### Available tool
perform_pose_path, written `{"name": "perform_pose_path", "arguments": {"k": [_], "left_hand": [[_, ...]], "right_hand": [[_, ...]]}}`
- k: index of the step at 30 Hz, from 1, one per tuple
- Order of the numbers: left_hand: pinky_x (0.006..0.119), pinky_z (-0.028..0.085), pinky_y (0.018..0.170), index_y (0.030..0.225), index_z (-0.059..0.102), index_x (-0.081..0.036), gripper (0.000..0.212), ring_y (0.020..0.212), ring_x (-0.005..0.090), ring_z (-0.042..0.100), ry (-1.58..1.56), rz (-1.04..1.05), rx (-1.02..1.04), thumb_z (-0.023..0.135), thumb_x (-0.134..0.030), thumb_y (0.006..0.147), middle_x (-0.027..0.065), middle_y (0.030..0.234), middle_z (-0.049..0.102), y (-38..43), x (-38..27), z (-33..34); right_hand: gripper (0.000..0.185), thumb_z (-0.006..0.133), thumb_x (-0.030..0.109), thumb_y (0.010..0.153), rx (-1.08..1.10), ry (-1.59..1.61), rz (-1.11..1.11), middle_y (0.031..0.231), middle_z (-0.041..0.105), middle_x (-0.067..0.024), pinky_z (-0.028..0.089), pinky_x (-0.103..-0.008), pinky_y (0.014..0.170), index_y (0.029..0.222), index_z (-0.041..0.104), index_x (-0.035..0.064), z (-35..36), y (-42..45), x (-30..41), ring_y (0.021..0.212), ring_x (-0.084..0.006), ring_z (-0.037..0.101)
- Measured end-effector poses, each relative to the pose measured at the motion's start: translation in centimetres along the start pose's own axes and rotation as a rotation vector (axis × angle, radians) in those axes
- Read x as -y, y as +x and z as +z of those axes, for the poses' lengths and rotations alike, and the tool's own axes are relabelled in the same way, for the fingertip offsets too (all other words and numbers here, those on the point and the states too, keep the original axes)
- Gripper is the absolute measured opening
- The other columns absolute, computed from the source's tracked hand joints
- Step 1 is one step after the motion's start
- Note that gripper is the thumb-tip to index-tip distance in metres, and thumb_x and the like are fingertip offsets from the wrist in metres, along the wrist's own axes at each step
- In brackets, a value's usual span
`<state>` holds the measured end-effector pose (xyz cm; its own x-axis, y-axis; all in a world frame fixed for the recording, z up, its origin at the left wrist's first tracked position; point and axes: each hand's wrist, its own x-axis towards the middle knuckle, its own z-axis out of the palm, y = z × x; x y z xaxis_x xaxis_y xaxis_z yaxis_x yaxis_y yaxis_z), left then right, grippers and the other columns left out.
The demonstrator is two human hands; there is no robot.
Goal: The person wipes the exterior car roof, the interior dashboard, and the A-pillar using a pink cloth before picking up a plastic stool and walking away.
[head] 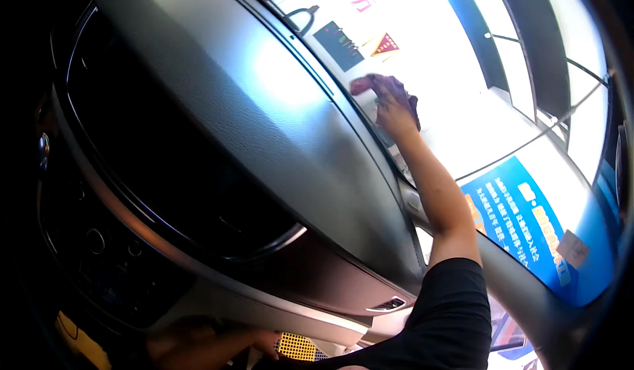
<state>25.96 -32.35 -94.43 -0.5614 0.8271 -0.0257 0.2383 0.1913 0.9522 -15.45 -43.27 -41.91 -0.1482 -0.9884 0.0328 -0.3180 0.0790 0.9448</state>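
Observation:
My right hand (397, 116) is stretched out to the windshield (446, 107) with a dark purple cloth (392, 83) bunched under its fingers. The cloth lies against the glass, low down, just above the far edge of the black dashboard (233, 97). A reddish patch beside it may be its reflection. Down at the bottom of the view, my left hand (266, 343) rests in shadow below the dashboard, near a yellow grid panel (295, 346). Its fingers are partly hidden, and whether it holds anything does not show.
Dark console controls (95, 241) lie at the left. A silver-rimmed side air vent (389, 304) sits at the dashboard's right end. The windshield pillar (520, 271) slants down at the right. Beyond the glass hangs a blue printed banner (520, 221) bearing writing.

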Motion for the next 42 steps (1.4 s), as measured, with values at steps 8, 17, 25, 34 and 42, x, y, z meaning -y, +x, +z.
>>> {"name": "perform_pose_path", "arguments": {"k": [8, 17, 25, 34, 42], "left_hand": [[0.044, 0.028, 0.113, 0.145, 0.037, -0.007, 0.099, 0.136, 0.0322, 0.039, 0.066, -0.207, 0.297, 0.082, -0.048, 0.067, 0.0201, 0.145, 0.045, -2.1, -5.3, -5.3], [0.043, 0.035, 0.109, 0.139, 0.046, -0.006, 0.084, 0.129, 0.0333, 0.048, 0.191, -0.221, 0.363, 0.076, -0.05, 0.074, 0.0203, 0.138, 0.053, -3.7, -9.9, -6.3], [0.042, 0.043, 0.103, 0.133, 0.057, -0.007, 0.07, 0.118, 0.0343, 0.058, 0.16, -0.258, 0.402, 0.07, -0.052, 0.081, 0.0192, 0.131, 0.061, -3.8, -6.8, -3.3], [0.044, 0.043, 0.101, 0.131, 0.059, -0.01, 0.059, 0.12, 0.0343, 0.056, -0.024, -0.124, 0.208, 0.067, -0.047, 0.086, 0.0193, 0.126, 0.062, -3.1, -4.3, -4.0], [0.044, 0.04, 0.104, 0.135, 0.056, -0.01, 0.064, 0.123, 0.0332, 0.054, 0.069, -0.216, 0.323, 0.066, -0.05, 0.086, 0.0185, 0.131, 0.059, -1.8, -4.7, -6.0]], "right_hand": [[0.025, 0.066, 0.014, 0.075, -0.435, -0.039, 0.163, 0.137, 0.057, -0.0095, 0.04, -0.043, 0.107, 0.1, 0.071, 0.0121, -22.7, -7.0, -3.9, 0.136, -0.0293, 0.045], [0.037, 0.07, 0.041, 0.088, -0.526, -1.133, 0.211, 0.104, 0.073, -0.007, 0.053, -0.0424, 0.094, 0.107, 0.072, 0.0095, -43.3, -17.5, -8.4, 0.104, -0.0284, 0.068], [0.024, 0.069, 0.02, 0.084, -0.578, -0.286, 0.137, 0.124, 0.063, -0.0072, 0.048, -0.049, 0.096, 0.107, 0.07, 0.0129, -17.8, -9.0, -5.3, 0.118, -0.0329, 0.059], [0.044, 0.063, 0.034, 0.086, 0.127, 0.826, 0.645, 0.105, 0.067, -0.0141, 0.052, -0.0446, 0.076, 0.122, 0.06, 0.0089, 6.5, -5.0, 3.1, 0.091, -0.0321, 0.067], [0.02, 0.063, 0.018, 0.077, -0.072, -0.066, 0.06, 0.096, 0.067, -0.0054, 0.052, -0.0424, 0.07, 0.094, 0.07, 0.0082, -8.3, -6.6, -0.5, 0.08, -0.0243, 0.066]]}}
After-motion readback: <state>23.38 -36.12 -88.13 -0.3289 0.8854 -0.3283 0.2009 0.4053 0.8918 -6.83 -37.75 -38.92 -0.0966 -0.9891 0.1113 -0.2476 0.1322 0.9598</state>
